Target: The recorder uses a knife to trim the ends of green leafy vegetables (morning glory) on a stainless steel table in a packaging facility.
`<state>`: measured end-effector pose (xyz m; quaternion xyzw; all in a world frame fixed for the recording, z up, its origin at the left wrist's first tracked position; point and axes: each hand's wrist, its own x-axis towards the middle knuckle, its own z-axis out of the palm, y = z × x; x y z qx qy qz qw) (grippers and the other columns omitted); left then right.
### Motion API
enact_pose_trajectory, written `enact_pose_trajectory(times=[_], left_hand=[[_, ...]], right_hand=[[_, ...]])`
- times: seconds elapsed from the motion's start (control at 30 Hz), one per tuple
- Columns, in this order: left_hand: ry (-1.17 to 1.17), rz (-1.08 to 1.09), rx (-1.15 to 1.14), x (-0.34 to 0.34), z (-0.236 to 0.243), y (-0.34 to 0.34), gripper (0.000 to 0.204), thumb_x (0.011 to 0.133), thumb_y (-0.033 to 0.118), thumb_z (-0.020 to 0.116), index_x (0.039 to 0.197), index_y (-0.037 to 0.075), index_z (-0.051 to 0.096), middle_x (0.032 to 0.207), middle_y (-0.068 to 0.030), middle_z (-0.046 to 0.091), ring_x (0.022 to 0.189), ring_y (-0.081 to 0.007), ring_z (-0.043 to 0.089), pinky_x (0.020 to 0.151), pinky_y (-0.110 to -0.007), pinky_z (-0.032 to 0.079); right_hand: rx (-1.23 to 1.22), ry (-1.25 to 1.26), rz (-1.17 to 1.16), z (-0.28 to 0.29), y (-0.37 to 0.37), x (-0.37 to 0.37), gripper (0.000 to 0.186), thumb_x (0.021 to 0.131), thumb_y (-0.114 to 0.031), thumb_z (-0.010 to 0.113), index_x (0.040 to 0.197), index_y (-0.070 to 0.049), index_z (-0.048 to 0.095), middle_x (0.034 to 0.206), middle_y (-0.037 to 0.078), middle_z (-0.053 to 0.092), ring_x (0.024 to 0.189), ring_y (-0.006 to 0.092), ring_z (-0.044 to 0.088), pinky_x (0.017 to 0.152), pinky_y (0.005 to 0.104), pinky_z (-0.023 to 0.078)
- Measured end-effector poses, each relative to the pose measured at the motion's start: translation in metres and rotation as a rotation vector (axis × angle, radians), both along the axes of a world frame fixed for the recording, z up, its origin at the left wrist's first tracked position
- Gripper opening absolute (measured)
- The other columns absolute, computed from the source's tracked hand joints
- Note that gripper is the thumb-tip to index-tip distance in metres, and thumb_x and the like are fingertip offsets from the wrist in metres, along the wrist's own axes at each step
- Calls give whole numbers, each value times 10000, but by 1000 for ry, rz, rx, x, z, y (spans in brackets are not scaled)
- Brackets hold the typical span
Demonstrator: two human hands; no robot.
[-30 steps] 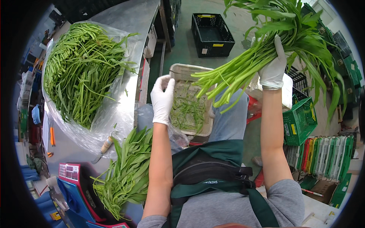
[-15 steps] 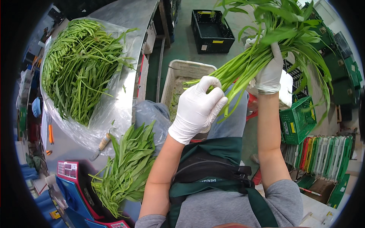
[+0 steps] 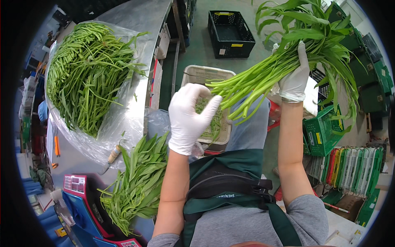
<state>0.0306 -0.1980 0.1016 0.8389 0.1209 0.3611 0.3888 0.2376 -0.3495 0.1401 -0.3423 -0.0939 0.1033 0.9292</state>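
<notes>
My right hand, white-gloved, is closed round a bunch of water spinach. Its pale green stems point left toward me, while the long leaves spread and droop at the upper right. Beside the cut stem ends is my left hand, also gloved, with the thumb apart from the curved fingers and nothing visible between them. Below the stems stands a white plastic basket holding green scraps. On the metal table to the left, a large heap of water spinach lies on clear plastic, and a smaller pile sits nearer me.
A wooden-handled knife rests between the two piles. Red-and-blue weighing scales stand at the lower left. On the floor are a black crate ahead and a green crate at right, near a row of coloured hangers or baskets.
My left hand has drawn back left from the stems, its fingers loosening from a closed grip. The bunch in my right hand has shifted slightly, and more green scraps show in the basket.
</notes>
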Motion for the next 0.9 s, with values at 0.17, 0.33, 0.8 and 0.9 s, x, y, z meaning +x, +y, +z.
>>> enact_pose_trajectory(times=[0.17, 0.33, 0.8, 0.9], left_hand=[[111, 64, 162, 8, -5, -20, 208, 722, 210, 772, 732, 56, 633, 602, -35, 533, 619, -176, 534, 565, -303, 399], [214, 146, -118, 20, -16, -27, 279, 749, 245, 762, 886, 18, 677, 603, -42, 535, 504, -146, 485, 508, -289, 392], [-22, -33, -488, 36, -65, -27, 314, 917, 305, 575, 795, 16, 562, 630, -120, 552, 544, -242, 512, 528, -341, 389], [114, 6, -225, 30, -58, -18, 311, 947, 288, 501, 767, 37, 532, 672, -147, 544, 632, -344, 525, 591, -411, 382]], right_hand=[[34, 3, 27, 6, 8, -17, 233, 931, -228, 548, 1062, -39, 580, 922, 92, 637, 807, 233, 616, 752, 375, 518], [-10, -19, 35, 3, 9, -36, 222, 931, -214, 545, 1071, -44, 575, 920, 87, 635, 799, 211, 613, 779, 378, 521], [13, -43, -124, -14, 2, -69, 274, 950, -238, 515, 1133, -36, 543, 1028, 69, 592, 881, 190, 578, 846, 369, 488], [65, -5, -140, -15, -3, -68, 271, 934, -253, 542, 1096, -36, 549, 973, 73, 600, 864, 218, 576, 779, 364, 480]])
